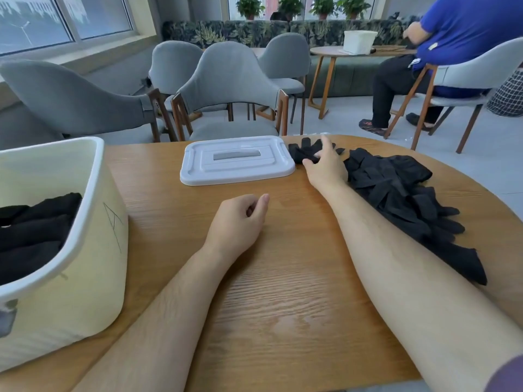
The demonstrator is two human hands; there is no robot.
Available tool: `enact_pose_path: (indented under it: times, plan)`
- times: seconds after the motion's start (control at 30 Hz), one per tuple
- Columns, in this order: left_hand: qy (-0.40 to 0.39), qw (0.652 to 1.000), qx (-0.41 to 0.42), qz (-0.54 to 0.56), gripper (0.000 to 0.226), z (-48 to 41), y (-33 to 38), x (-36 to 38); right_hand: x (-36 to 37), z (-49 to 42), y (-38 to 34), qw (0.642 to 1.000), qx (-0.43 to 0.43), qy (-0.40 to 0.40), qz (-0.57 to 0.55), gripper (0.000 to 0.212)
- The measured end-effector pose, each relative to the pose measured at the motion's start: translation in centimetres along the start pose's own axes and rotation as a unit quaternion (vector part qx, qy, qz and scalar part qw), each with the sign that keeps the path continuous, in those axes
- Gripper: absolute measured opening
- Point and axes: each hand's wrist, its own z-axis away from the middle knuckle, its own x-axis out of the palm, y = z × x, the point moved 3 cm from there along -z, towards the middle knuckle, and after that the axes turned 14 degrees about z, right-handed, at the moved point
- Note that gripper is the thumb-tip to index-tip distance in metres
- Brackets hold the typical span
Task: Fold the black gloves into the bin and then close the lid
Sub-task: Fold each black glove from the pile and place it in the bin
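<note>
Roughly midway: folded gloves (36, 222) in bin (93, 278), left of relaxed, empty left hand (237, 222); right hand (325, 168) spread on one glove (302, 152); pile (396, 188) beside right forearm unfolded; lid (237, 159) ahead of left hand, off bin.

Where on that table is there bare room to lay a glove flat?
The table is bare in the middle, bordered by the bin on the left, the lid behind and the glove pile on the right; the left hand rests there. The right side is crowded; the right hand touches a glove there.
</note>
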Motion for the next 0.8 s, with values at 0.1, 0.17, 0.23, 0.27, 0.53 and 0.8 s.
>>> enact_pose_path:
  times: [0.1,0.17,0.23,0.27,0.53,0.8]
  plan:
    - [-0.002,1.0,-0.005,0.009,0.052,-0.1,-0.1,0.0,0.2,0.4,0.0,0.999,-0.04,0.003,0.007,0.032]
    - [0.005,1.0,-0.01,0.013,0.051,-0.2,-0.4,-0.1,-0.3,1.3,0.1,0.998,-0.03,0.023,-0.043,0.021]
    - [0.018,1.0,-0.017,0.018,0.048,-0.3,-0.7,-0.2,-1.1,3.0,0.3,0.995,-0.003,0.037,-0.09,0.014]
    - [0.026,0.999,-0.02,0.018,0.047,-0.4,-0.7,-0.3,-1.5,4.2,0.4,0.994,0.008,0.039,-0.104,0.012]
    - [0.02,0.999,-0.032,-0.004,0.024,0.3,-0.5,-0.6,-3.7,16.1,-2.4,0.978,-0.179,-0.009,-0.11,0.013]
    - [0.064,0.994,-0.079,0.047,0.007,3.8,-1.9,-4.4,-2.4,18.5,-4.3,0.928,-0.331,-0.168,-0.036,0.036]
